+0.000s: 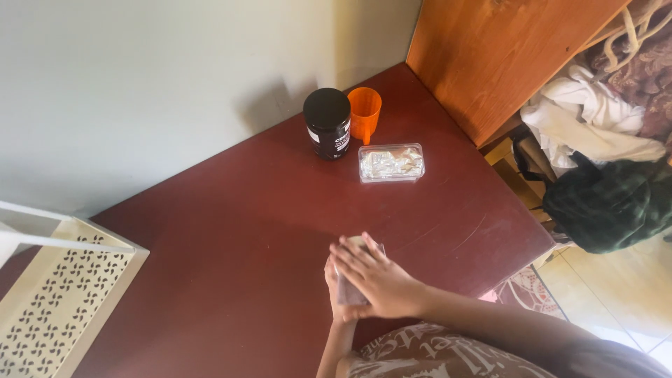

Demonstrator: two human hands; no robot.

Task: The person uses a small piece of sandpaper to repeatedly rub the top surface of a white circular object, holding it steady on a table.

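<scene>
Both hands clasp a small flat packet [348,288], mostly hidden, near the desk's [231,231] front edge: right hand [378,280] on top, left hand [334,283] beneath. Bare desk separates them from a clear box [391,163], black jar [327,122] and orange cup [365,112].

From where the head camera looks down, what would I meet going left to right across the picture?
Perforated cream rack → the two hands, left hand and right hand, closed around a small flat packet → clear plastic box of foil → wooden panel → white cloth, with the dark green checked cloth below it.
</scene>
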